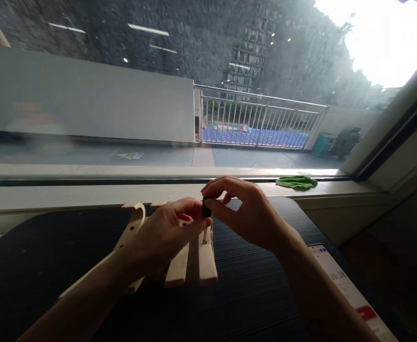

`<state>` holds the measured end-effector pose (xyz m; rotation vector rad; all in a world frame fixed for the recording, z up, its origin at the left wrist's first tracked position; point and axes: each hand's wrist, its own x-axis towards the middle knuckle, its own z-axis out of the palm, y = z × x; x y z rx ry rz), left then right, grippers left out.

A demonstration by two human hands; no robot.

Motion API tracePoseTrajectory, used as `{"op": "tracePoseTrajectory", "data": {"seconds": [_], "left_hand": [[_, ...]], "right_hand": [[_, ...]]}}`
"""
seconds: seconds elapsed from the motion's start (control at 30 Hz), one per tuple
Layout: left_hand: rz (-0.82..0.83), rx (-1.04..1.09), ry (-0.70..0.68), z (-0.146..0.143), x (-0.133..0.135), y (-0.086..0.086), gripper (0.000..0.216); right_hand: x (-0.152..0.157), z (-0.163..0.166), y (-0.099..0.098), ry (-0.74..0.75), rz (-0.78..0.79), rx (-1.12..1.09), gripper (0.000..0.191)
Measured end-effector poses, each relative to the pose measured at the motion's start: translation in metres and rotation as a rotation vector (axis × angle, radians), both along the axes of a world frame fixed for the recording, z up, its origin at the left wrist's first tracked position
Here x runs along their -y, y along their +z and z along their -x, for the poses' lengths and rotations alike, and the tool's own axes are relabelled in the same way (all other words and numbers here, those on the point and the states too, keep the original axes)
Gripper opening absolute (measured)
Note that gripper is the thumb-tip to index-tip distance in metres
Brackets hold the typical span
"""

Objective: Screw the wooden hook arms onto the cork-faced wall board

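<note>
A short screwdriver (206, 209) with a black handle stands nearly upright. Its metal shaft reaches down to a wooden slat (208, 267), where the tip meets a small hole or screw; which one I cannot tell. My right hand (247, 211) pinches the top of the handle between thumb and fingers. Closed around the handle's lower end are the thumb and fingertips of my left hand (165, 227). The slat belongs to a light wooden piece with several slats, and a curved side part (134, 223) with dark holes shows beyond my left hand. My left hand and forearm hide much of it.
Under the wood is a black table (251, 285) with rounded corners. A phone (336, 280) lies at its right edge, beside my right forearm. A green cloth (296, 182) rests on the window sill (351, 192) behind the table. The large window rises above it.
</note>
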<state>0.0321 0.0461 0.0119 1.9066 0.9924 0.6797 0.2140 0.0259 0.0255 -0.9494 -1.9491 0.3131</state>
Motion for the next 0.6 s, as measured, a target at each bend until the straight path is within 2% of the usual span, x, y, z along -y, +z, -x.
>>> {"op": "tracePoseTrajectory", "data": {"seconds": [0.23,0.37,0.47,0.6], "left_hand": [[-0.029,-0.002,0.027,0.001,-0.003,-0.014,0.024],[-0.085,-0.026,0.033,0.000,0.000,-0.007,0.021],[-0.044,-0.060,0.037,-0.002,0.003,-0.001,0.024],[-0.025,-0.022,0.076,-0.004,0.004,-0.001,0.025]], "right_hand": [[0.002,0.000,0.001,-0.005,-0.003,0.014,0.013],[0.003,-0.002,0.002,-0.009,0.000,0.028,0.012],[0.003,-0.003,0.002,-0.018,0.016,0.038,0.012],[0.002,-0.003,0.001,-0.007,-0.002,0.023,0.014]]}}
